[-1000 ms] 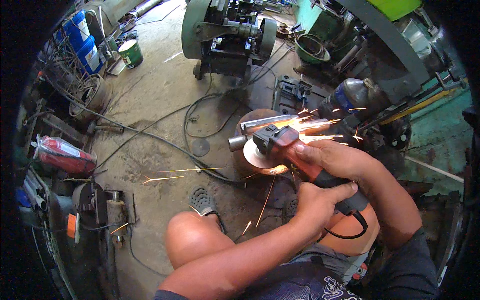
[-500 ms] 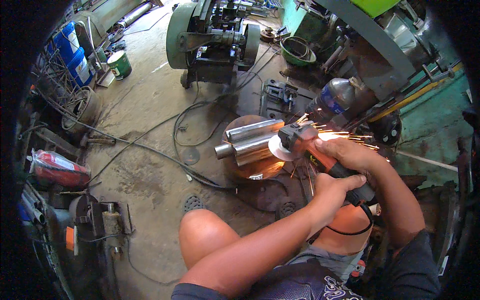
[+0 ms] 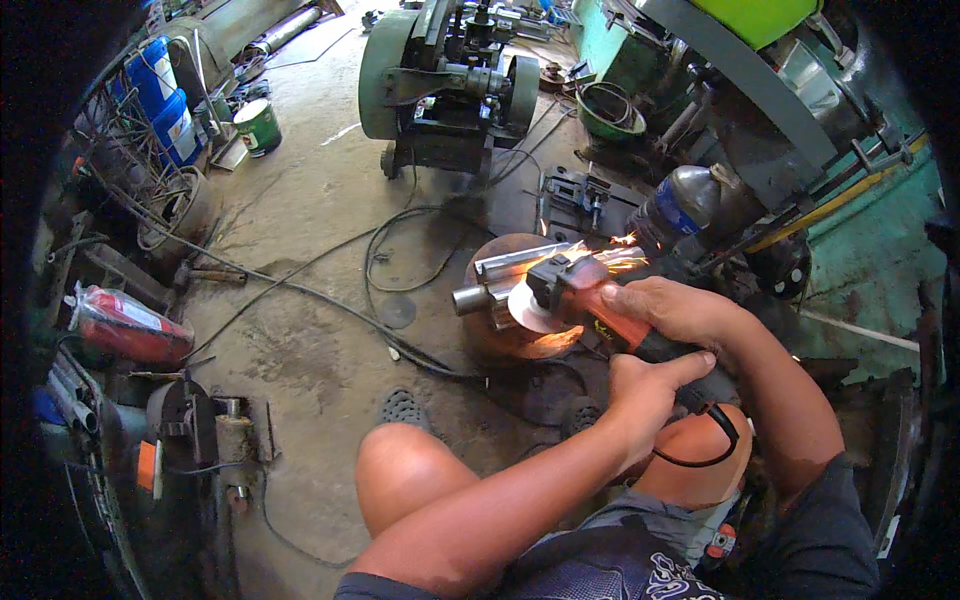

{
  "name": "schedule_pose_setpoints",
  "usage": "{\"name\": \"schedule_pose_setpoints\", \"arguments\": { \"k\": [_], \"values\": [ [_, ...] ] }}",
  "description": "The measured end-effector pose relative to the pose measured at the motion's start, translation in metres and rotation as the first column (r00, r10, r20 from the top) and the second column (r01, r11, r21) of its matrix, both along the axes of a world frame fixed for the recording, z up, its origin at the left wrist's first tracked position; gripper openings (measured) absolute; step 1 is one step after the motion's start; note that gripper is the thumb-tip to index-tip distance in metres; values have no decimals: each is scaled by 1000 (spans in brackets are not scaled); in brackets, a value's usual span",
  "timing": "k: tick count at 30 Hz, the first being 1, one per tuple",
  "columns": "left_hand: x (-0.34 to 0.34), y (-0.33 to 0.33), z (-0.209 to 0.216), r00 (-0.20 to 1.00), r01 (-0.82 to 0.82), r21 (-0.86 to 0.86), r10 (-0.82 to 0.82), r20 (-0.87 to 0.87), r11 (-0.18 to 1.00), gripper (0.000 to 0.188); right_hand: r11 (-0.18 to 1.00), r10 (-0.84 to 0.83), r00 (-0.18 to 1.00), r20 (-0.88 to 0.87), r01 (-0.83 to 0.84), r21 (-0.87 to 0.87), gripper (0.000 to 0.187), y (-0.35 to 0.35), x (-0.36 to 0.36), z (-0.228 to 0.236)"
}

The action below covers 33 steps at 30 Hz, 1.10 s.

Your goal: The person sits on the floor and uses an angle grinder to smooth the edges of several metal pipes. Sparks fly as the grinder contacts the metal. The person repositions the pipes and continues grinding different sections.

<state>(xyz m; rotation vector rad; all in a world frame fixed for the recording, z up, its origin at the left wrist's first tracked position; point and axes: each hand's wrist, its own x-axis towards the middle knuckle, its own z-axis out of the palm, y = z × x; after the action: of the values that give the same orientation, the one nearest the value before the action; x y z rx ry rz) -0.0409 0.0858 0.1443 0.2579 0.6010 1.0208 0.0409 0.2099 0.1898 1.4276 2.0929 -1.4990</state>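
My left hand (image 3: 647, 393) is wrapped round the rear of an orange-and-black angle grinder (image 3: 615, 322), near its cord. Further forward, my right hand (image 3: 672, 308) grips the body of the same tool behind its head. The pale grinder disc (image 3: 530, 308) is over a shiny ribbed metal roller (image 3: 500, 266) with a short round shaft end; sparks fly off to the right. Their exact contact point is hidden by the grinder head. Beneath the roller is a round brown block or stand (image 3: 482, 340), lit orange at its front.
Black cables (image 3: 330, 305) run across the floor left of the roller. Beyond stands a belt-wheeled machine (image 3: 450, 90). A vise-like fixture (image 3: 585, 195) and a large plastic bottle (image 3: 683, 200) are behind the sparks. A wrapped red cylinder (image 3: 130, 328) lies at left.
The grinder has moved left along the roller with both hands on it. The spark spray is smaller and angled more upward. The whole view has shifted slightly.
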Motion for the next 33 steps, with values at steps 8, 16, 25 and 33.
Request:
{"name": "schedule_pose_setpoints", "arguments": {
  "k": [8,16,25,33],
  "values": [
    [-24,-11,6,997,-32,-101,25,-66,994,30,979,171,984,44,-174,107,73,-8,-29,-10],
    [-8,-3,3,998,-20,-50,17,-59,999,27,974,184,967,174,-203,102,79,0,-14,-1],
    [31,18,-3,999,30,-3,-30,26,1000,19,972,39,992,116,-65,226,82,17,49,-20],
    [48,32,-13,995,101,84,-100,-8,991,23,978,-184,973,136,168,121,75,12,71,-8]
  ]
}}
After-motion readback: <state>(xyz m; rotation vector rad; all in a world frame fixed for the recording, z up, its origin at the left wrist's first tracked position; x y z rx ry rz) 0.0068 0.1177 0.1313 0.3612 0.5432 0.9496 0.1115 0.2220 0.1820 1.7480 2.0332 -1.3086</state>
